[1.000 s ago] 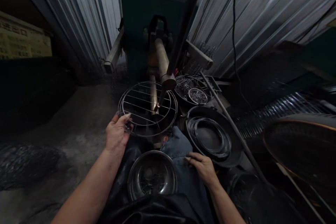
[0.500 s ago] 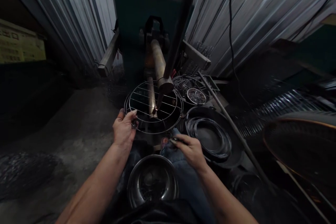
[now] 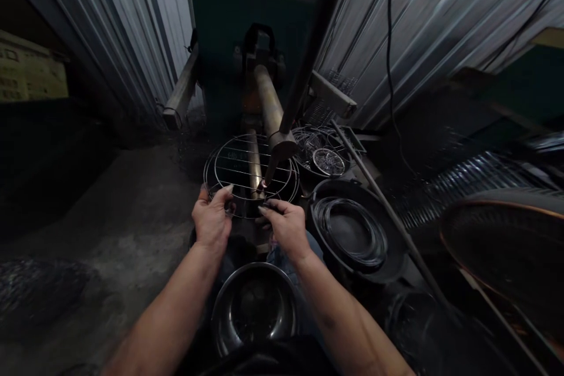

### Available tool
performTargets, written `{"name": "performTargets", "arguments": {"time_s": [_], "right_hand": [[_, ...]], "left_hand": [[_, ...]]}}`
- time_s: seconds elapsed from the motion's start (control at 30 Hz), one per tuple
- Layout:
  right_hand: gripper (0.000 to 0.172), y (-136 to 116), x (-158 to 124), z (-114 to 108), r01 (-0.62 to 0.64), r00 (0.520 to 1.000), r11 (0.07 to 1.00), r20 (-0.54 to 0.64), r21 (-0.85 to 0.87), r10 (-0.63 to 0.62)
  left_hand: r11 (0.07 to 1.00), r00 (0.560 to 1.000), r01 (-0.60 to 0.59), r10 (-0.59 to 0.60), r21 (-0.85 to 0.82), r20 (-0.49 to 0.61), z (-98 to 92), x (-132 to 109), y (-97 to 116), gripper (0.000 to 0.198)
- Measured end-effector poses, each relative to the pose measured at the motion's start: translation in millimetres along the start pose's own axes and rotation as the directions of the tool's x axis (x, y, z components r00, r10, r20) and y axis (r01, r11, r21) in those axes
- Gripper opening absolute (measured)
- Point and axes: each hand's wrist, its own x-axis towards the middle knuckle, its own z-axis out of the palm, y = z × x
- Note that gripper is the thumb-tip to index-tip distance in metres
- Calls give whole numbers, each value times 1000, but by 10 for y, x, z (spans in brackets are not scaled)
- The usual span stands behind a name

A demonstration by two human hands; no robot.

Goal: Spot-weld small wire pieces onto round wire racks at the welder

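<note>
A round wire rack [image 3: 227,183] with parallel cross wires lies level around the lower metal bar [image 3: 254,158] of a machine. My left hand [image 3: 212,217] grips its near left rim, thumb on top. At the near edge, close to a small bright spot at the tip of the machine's upper rod [image 3: 272,167], my right hand [image 3: 288,224] has its fingers pinched together. What sits between those fingers is too small and dark to make out. Beneath my forearms, a shiny metal bowl [image 3: 220,320] rests by my lap.
The machine's thick upper arm [image 3: 268,100] and a dark slanted rod [image 3: 315,50] stand over the rack. To the right are a basin holding coiled wire [image 3: 381,241], a pile of wire pieces [image 3: 308,144] and a long pole [image 3: 383,197]. A yellow crate [image 3: 33,73] stands left.
My right hand has come up and left from over my lap to the rack's near edge. The rack has shifted slightly left, with my left hand still holding it.
</note>
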Motion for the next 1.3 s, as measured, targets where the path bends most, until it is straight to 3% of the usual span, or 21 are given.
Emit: {"name": "performTargets", "arguments": {"time_s": [0.27, 0.4, 0.47, 0.6, 0.8, 1.0, 1.3], "right_hand": [[24, -40, 48, -67, -17, 988, 999, 155, -51, 25], [20, -26, 34, -66, 98, 970, 994, 227, -53, -84], [18, -5, 14, -49, 127, 973, 989, 202, -72, -111], [19, 65, -9, -63, 56, 991, 994, 128, -94, -44], [18, 160, 43, -125, 57, 984, 987, 173, -148, -30], [21, 192, -41, -36, 80, 996, 996, -31, 33, -79], [19, 202, -32, -18, 108, 993, 987, -69, 117, -100]], "left_hand": [[1000, 1000, -11, 11, 3, 4, 14, 10, 12, 47], [1000, 999, -25, 25, 0, 32, 18, 27, -9, 45], [999, 999, -38, 38, -1, 37, 31, 16, -11, 46], [1000, 999, -31, 31, -3, 20, 41, -23, 6, 45], [997, 996, -76, 75, 21, 41, 44, -50, 11, 45], [999, 999, -39, 39, 6, 32, 77, -47, 34, 48], [1000, 999, 22, -22, 9, 40, 67, 46, 24, 46]]}}
